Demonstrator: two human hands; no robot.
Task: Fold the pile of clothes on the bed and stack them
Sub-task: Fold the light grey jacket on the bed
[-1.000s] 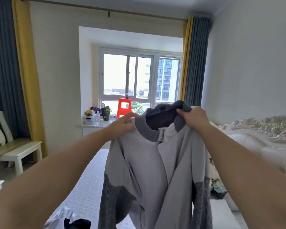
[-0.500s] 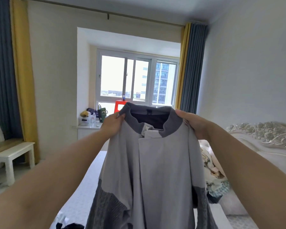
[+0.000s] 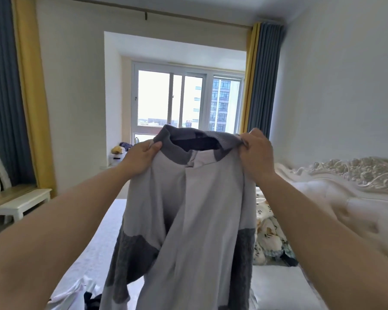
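— Hands? Where's the garment?
— Left hand [image 3: 141, 158] and right hand [image 3: 257, 153] pinch the light grey, dark-collared knit jacket [image 3: 188, 220] at its shoulders, hanging above the white bed [image 3: 94, 249].

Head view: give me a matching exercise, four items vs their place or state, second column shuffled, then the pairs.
Items:
1. grey sweater
2. floral bedding
3. white bench
4. left hand

Place or state:
A. against the left wall by the curtain
B. held up in the air by its collar
C. bunched on the bed near the headboard
D. gripping the collar's left side

Pairs: 1-B, 2-C, 3-A, 4-D
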